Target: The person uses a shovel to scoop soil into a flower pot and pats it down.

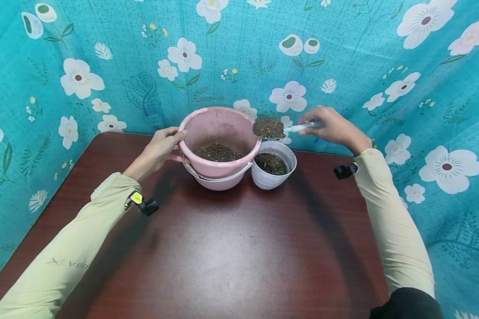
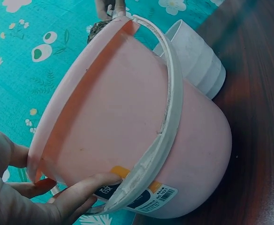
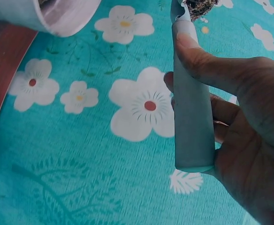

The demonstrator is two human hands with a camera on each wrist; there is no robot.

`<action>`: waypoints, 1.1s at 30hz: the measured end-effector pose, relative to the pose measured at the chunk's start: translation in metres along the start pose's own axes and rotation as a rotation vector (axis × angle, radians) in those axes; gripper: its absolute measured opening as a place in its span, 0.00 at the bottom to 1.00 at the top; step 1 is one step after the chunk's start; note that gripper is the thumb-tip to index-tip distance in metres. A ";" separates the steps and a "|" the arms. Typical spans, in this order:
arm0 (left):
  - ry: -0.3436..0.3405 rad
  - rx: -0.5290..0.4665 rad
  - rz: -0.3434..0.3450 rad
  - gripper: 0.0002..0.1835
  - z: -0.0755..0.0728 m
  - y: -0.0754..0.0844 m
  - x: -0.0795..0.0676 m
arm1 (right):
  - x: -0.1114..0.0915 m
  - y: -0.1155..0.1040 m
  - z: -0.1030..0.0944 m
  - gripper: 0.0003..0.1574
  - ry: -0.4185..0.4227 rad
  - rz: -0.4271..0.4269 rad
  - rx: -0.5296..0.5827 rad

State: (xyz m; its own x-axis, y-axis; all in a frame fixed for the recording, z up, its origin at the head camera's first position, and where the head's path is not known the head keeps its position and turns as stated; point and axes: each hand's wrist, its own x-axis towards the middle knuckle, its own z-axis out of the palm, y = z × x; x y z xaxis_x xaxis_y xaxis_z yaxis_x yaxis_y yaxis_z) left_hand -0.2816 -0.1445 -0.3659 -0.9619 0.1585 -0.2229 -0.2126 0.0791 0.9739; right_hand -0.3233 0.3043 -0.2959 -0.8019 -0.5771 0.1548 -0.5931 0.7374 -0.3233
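Observation:
A pink bucket [image 1: 219, 170] with dark soil [image 1: 218, 153] in its bottom stands toward the back of the table. My left hand [image 1: 162, 148] grips its rim at the left, thumb on top and fingers beneath; the left wrist view shows the white bucket handle [image 2: 173, 93] hanging down the side. In my right hand [image 1: 327, 125] is a garden trowel [image 1: 297, 127], its blade heaped with soil [image 1: 269, 127]. The blade is in the air by the bucket's right rim, above a white plant pot [image 1: 272, 179] that also has soil in it. In the right wrist view, fingers wrap the pale trowel handle [image 3: 192, 108].
The dark reddish-brown table [image 1: 223, 248] extends in front of the bucket and pot. Behind and beside it hangs a turquoise flowered cloth [image 1: 231, 62]. A sticker with a barcode [image 2: 156, 199] is on the bucket's side.

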 end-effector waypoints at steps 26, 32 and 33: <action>-0.004 -0.005 0.003 0.30 -0.002 -0.002 -0.002 | -0.038 0.026 0.038 0.14 0.166 -0.053 -0.143; -0.012 -0.019 -0.001 0.31 -0.002 0.000 -0.001 | -0.037 0.028 0.043 0.16 0.281 -0.079 -0.256; -0.011 -0.019 -0.002 0.31 -0.002 0.000 -0.001 | -0.037 0.028 0.043 0.16 0.300 -0.092 -0.271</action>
State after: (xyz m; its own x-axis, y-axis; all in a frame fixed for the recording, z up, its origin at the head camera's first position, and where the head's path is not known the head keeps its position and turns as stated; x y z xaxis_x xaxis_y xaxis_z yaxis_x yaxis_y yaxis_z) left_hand -0.2808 -0.1467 -0.3654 -0.9594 0.1693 -0.2256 -0.2182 0.0612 0.9740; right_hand -0.3072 0.3311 -0.3510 -0.7063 -0.5465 0.4499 -0.6288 0.7763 -0.0442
